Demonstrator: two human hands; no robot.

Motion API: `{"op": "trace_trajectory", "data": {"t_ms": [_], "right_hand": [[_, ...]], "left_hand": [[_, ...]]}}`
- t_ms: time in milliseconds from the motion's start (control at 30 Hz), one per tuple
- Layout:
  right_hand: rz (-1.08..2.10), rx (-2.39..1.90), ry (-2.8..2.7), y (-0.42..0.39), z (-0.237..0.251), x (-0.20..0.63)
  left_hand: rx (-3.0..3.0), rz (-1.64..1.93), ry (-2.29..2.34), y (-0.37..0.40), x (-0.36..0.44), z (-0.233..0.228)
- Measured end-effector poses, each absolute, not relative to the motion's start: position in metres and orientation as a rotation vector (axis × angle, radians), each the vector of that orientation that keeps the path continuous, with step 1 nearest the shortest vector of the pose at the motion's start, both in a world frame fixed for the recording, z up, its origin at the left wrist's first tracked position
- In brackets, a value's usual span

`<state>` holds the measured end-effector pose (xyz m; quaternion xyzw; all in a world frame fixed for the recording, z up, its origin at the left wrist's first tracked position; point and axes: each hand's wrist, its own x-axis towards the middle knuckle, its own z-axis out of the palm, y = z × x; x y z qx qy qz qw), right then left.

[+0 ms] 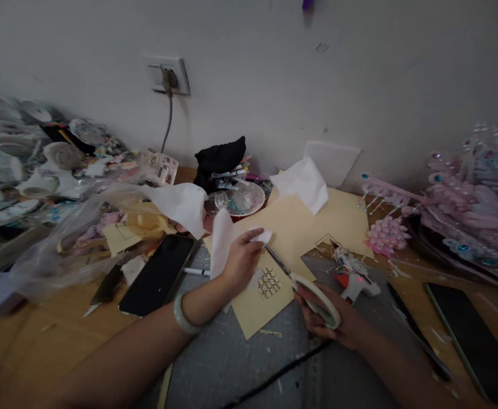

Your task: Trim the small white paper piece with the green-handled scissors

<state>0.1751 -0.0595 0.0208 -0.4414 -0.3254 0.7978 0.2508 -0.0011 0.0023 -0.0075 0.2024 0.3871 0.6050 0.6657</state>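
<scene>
Left hand [241,258]: pinched white paper [223,238] over the card [300,227].
Right hand [330,318]: closed on scissors [300,284], blades at the paper.
Progress: scale pattern [269,282] drawn on card; cutting barely begun.
Phone [157,274]: left of card, on bench [40,341].

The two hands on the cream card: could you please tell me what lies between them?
In the head view, the scissors' blades span from the right hand to the white paper in the left hand, above a lattice cutout.

A wooden tabletop [31,346] carried a grey gridded cutting mat [240,369]. Left of the mat lay a black smartphone [157,274]; right of it, a second dark phone [473,329] (partly cropped). A large cream paper sheet [300,227] overlapped the mat's far edge.
</scene>
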Motion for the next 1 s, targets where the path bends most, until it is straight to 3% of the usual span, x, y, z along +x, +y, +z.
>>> {"op": "trace_trajectory", "data": {"t_ms": [1000], "right_hand": [[2.251,-1.09,-0.808,-0.059,0.013,0.18]], "left_hand": [[0.425,1.432,0.848,0.003,0.0,-0.005]]}}
